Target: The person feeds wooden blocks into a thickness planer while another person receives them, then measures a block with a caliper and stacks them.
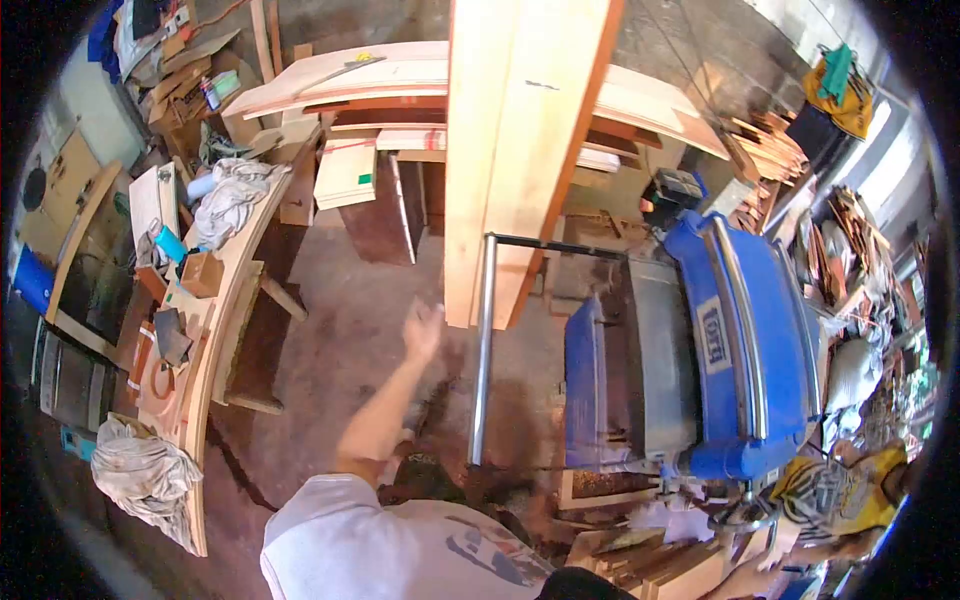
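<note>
My left arm reaches forward, and my left hand [423, 328] is beside the near left corner of long pale wooden planks [500, 170]. The fingers are somewhat blurred, stretched out and slightly apart, with the tips close to the plank's edge. The planks run away from me, one alongside the other, with a reddish-brown edge on the right. A chrome roller bar [482, 350] stands at their near end, joined by a dark arm to a blue machine [745, 340] on the right. My right hand is out of view.
A workbench [225, 290] with rags, a blue bottle and a small box runs along the left. Wide boards [400, 75] lie crosswise behind the planks. At lower right, another person in a yellow striped top [840, 495] reaches over wood pieces [690, 580].
</note>
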The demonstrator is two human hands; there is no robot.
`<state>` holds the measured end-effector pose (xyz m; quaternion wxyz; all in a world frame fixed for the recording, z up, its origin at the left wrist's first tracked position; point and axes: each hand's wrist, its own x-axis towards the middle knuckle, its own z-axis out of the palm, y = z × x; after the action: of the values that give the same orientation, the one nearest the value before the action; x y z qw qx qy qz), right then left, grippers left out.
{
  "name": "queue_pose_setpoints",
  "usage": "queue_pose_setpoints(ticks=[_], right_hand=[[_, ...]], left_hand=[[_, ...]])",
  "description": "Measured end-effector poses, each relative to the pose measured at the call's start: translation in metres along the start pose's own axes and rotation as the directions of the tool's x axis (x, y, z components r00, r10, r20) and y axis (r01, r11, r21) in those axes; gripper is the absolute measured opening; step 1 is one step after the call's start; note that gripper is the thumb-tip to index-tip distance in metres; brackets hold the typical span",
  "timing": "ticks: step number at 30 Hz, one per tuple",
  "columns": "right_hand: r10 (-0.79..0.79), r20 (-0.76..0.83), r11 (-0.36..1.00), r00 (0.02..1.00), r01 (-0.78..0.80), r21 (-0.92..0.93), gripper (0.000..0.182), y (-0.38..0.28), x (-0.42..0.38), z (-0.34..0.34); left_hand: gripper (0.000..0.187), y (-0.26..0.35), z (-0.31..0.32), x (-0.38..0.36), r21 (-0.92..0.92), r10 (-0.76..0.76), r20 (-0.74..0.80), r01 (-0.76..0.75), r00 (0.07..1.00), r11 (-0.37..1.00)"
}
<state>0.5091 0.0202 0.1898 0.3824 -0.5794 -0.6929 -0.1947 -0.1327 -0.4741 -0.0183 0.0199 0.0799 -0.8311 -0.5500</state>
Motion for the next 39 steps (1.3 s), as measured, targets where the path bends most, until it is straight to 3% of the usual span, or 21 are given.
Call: queue_pose_setpoints(ticks=[1, 2, 3, 4, 6, 7, 8, 9, 12, 13, 14, 15, 17, 19, 21, 24, 28, 31, 35, 36, 39], right_hand=[[-0.012, 0.007, 1.000, 1.000, 0.012, -0.003, 0.058, -0.022, -0.019, -0.010], [-0.026, -0.061, 1.000, 0.998, 0.026, 0.006, 0.057, -0.044, -0.041, -0.023], [-0.037, -0.125, 0.999, 0.991, 0.038, 0.006, 0.055, -0.064, -0.065, -0.038], [-0.046, -0.118, 0.999, 0.992, 0.046, -0.001, 0.054, -0.084, -0.092, -0.050], [-0.047, -0.048, 0.998, 0.998, 0.045, -0.034, 0.053, -0.121, -0.155, -0.074], [-0.037, 0.017, 0.998, 0.999, 0.038, -0.058, 0.052, -0.132, -0.186, -0.085], [-0.022, 0.089, 0.996, 0.996, 0.029, -0.081, 0.051, -0.140, -0.217, -0.095], [-0.001, 0.168, 0.994, 0.986, 0.019, -0.105, 0.051, -0.143, -0.247, -0.105], [0.157, 0.467, 0.977, 0.870, -0.068, -0.202, 0.049, -0.137, -0.329, -0.136], [0.355, 0.602, 0.931, 0.715, -0.213, -0.297, 0.048, -0.194, -0.326, -0.167], [0.482, 0.584, 0.875, 0.653, -0.396, -0.279, 0.044, -0.137, -0.380, -0.165], [0.619, 0.563, 0.785, 0.547, -0.409, -0.466, 0.042, -0.221, -0.348, -0.194], [0.685, 0.622, 0.697, 0.379, -0.589, -0.409, 0.041, -0.164, -0.415, -0.210], [0.810, 0.461, 0.587, 0.363, -0.503, -0.634, 0.043, -0.154, -0.464, -0.223], [0.777, 0.549, 0.626, 0.307, -0.466, -0.625, 0.050, -0.180, -0.465, -0.233], [0.818, 0.558, 0.517, 0.141, -0.607, -0.604, 0.054, -0.206, -0.455, -0.231], [0.758, 0.604, 0.619, 0.246, -0.560, -0.551, 0.053, -0.207, -0.428, -0.212], [0.738, 0.626, 0.624, 0.253, -0.608, -0.490, 0.054, -0.192, -0.411, -0.195], [0.682, 0.652, 0.715, 0.331, -0.488, -0.500, 0.053, -0.165, -0.399, -0.159], [0.644, 0.710, 0.735, 0.285, -0.489, -0.471, 0.053, -0.199, -0.365, -0.167], [0.652, 0.705, 0.705, 0.279, -0.566, -0.427, 0.054, -0.183, -0.367, -0.147]], left_hand=[[0.050, 0.011, -0.023, 0.035, -0.043, 0.112, -0.186, -0.122, 0.976, 0.992], [0.042, 0.021, -0.046, 0.084, 0.001, 0.387, -0.358, -0.414, 0.850, 0.910], [0.040, 0.077, -0.085, 0.109, 0.058, 0.420, -0.378, -0.431, 0.825, 0.900], [0.039, 0.095, -0.112, 0.161, 0.231, 0.521, -0.407, -0.467, 0.750, 0.854], [0.037, 0.140, -0.157, 0.261, 0.374, 0.696, -0.373, -0.588, 0.613, 0.718], [0.036, 0.158, -0.176, 0.310, 0.529, 0.774, -0.307, -0.577, 0.553, 0.622], [0.037, 0.160, -0.192, 0.381, 0.632, 0.883, -0.226, -0.628, 0.410, 0.453], [0.037, 0.172, -0.201, 0.416, 0.616, 0.811, -0.257, -0.558, 0.525, 0.556], [0.037, 0.184, -0.218, 0.518, 0.721, 0.685, -0.035, -0.456, 0.728, 0.521], [0.037, 0.178, -0.209, 0.554, 0.732, 0.660, 0.085, -0.497, 0.746, 0.467], [0.036, 0.177, -0.185, 0.580, 0.709, 0.658, 0.183, -0.562, 0.731, 0.427], [0.036, 0.181, -0.159, 0.599, 0.669, 0.674, 0.248, -0.626, 0.696, 0.401], [0.036, 0.190, -0.092, 0.629, 0.590, 0.705, 0.345, -0.727, 0.619, 0.350], [0.036, 0.196, -0.053, 0.613, 0.539, 0.744, 0.343, -0.769, 0.574, 0.344], [0.036, 0.190, -0.054, 0.582, 0.492, 0.789, 0.263, -0.781, 0.555, 0.385], [0.036, 0.165, -0.073, 0.508, 0.365, 0.840, 0.145, -0.817, 0.523, 0.446], [0.036, 0.096, -0.109, 0.371, 0.268, 0.790, 0.150, -0.793, 0.595, 0.547], [0.036, 0.043, -0.134, 0.284, 0.308, 0.680, 0.250, -0.722, 0.690, 0.620], [0.036, 0.010, -0.149, 0.226, 0.359, 0.572, 0.322, -0.656, 0.755, 0.664], [0.036, 0.007, -0.151, 0.217, 0.365, 0.566, 0.325, -0.652, 0.758, 0.664], [0.036, 0.002, -0.156, 0.197, 0.378, 0.549, 0.342, -0.646, 0.763, 0.663]])
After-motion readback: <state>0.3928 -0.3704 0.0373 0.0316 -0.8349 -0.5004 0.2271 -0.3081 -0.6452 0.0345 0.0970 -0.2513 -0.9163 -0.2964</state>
